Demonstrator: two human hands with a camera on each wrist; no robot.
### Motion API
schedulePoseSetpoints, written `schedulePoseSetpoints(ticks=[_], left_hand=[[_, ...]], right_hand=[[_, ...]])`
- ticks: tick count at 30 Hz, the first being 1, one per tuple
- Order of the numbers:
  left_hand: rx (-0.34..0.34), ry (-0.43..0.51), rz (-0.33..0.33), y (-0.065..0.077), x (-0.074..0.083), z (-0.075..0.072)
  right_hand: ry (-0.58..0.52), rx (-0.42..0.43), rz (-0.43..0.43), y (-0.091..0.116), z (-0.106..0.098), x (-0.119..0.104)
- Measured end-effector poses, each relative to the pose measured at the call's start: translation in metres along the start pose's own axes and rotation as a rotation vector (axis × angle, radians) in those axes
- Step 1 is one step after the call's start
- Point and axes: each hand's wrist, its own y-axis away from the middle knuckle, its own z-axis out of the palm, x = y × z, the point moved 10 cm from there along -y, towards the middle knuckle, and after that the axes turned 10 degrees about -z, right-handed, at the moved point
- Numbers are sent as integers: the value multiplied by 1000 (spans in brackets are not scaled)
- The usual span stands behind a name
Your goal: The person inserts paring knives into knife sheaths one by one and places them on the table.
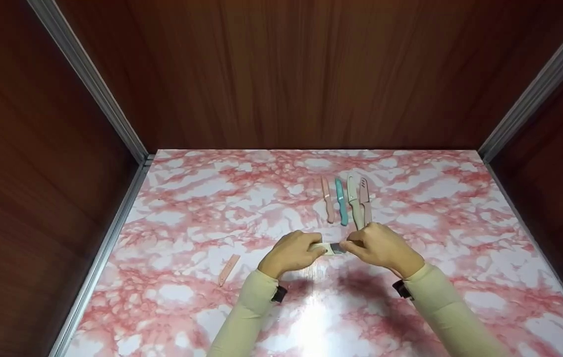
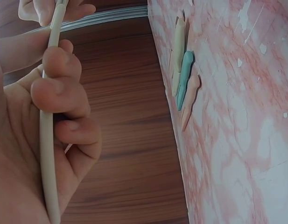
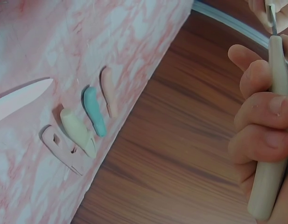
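My left hand (image 1: 292, 252) grips a slim cream sheath (image 2: 48, 149), its fingers curled round it. Opposite, my right hand (image 1: 381, 247) holds the pale cream handle of a knife (image 3: 267, 186). The two hands meet end to end above the table. A short stretch of grey blade (image 1: 337, 248) shows between them, its tip end hidden in the sheath. Most of the handle is covered by the right hand in the head view.
Beyond the hands lie a peach knife (image 1: 328, 201), a teal knife (image 1: 341, 201), a light green knife (image 1: 354, 198) and a pink slotted piece (image 1: 364, 188), side by side. A pink sheath-like piece (image 1: 229, 270) lies left. Brown panels (image 1: 281, 74) enclose the marbled table (image 1: 187, 208).
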Motion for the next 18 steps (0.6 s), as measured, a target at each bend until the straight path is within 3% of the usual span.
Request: schedulePoseSetpoints(ticks=[18], left_hand=[[26, 11, 29, 0, 3, -2]], right_hand=[[-6, 5, -3, -3, 1, -2]])
